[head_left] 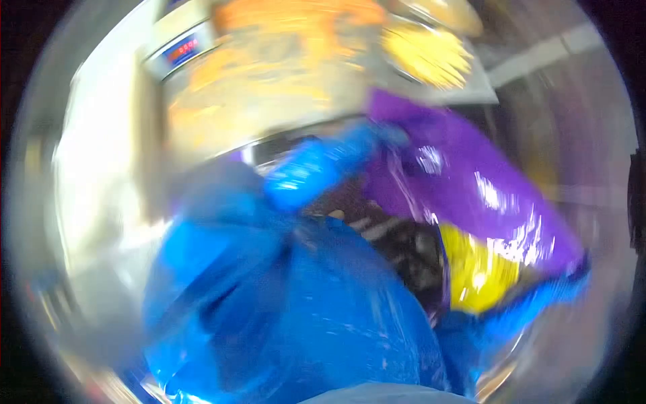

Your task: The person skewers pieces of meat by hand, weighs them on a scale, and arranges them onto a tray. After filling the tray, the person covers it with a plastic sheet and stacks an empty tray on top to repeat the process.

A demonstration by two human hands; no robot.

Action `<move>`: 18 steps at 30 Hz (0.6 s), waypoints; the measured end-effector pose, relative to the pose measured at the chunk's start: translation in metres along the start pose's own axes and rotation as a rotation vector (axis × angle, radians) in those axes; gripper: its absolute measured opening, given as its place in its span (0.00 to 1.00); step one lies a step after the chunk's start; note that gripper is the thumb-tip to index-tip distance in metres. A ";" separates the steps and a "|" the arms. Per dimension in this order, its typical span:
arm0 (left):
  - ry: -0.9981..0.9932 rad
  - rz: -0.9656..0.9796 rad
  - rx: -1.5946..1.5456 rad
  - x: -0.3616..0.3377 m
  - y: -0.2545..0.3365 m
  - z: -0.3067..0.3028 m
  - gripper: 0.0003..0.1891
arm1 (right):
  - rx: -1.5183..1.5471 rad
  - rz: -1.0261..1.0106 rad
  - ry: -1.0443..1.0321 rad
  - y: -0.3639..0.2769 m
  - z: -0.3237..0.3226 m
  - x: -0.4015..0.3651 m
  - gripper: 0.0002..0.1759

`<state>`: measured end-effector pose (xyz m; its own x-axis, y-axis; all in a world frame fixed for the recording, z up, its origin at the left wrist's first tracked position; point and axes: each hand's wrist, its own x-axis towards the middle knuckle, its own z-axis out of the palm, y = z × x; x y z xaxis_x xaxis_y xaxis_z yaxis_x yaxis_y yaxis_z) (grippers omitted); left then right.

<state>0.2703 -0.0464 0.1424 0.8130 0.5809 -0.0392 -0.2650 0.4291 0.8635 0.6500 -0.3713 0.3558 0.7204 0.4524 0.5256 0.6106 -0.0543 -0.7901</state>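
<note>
A large shiny purple bag [471,168] with a yellow patch [478,273] stretches across the right half of the view. My left hand [389,137], at the end of a blue sleeve, is closed on its upper left edge. At the bag's lower right corner is my right hand [577,269], blurred at the end of the other blue sleeve; it appears closed on the bag, though its fingers are hardly visible. Below the arms spreads a blue plastic garment [303,316].
Behind my left hand lies a worktop covered with blurred orange material [289,47]. A scale with a red display [183,50] stands at the upper left. At the upper right is a round container of yellow strips [427,54]. Dark floor [397,246] shows between the arms.
</note>
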 end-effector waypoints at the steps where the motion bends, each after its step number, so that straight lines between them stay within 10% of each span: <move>1: 0.029 -0.066 0.015 -0.026 -0.021 -0.006 0.15 | 0.365 0.103 -0.031 -0.012 0.011 -0.015 0.21; 3: 0.025 -0.160 0.073 -0.075 -0.050 -0.012 0.15 | -0.387 0.331 -0.096 0.180 0.012 -0.042 0.21; 6: -0.087 -0.214 0.264 -0.126 -0.057 -0.032 0.14 | -0.035 0.812 -0.679 0.318 0.068 -0.077 0.16; 8: -0.130 -0.236 0.397 -0.156 -0.050 -0.043 0.14 | -0.476 0.057 -1.154 0.147 0.125 -0.031 0.15; 15: 0.091 0.336 1.088 -0.252 0.161 -0.157 0.14 | -0.564 -0.745 -0.338 -0.200 0.276 0.024 0.16; 16: 0.512 -0.025 1.023 -0.311 0.243 -0.108 0.12 | -0.514 -0.842 -0.250 -0.249 0.293 0.017 0.17; 18: 0.018 0.806 1.224 -0.295 0.284 -0.280 0.12 | -0.430 -0.995 -0.098 -0.333 0.323 -0.007 0.19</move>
<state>-0.1901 0.0978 0.2581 0.6518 0.3866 0.6524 -0.0314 -0.8458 0.5325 0.3349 -0.0686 0.5131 -0.1783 0.5338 0.8266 0.9837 0.0773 0.1622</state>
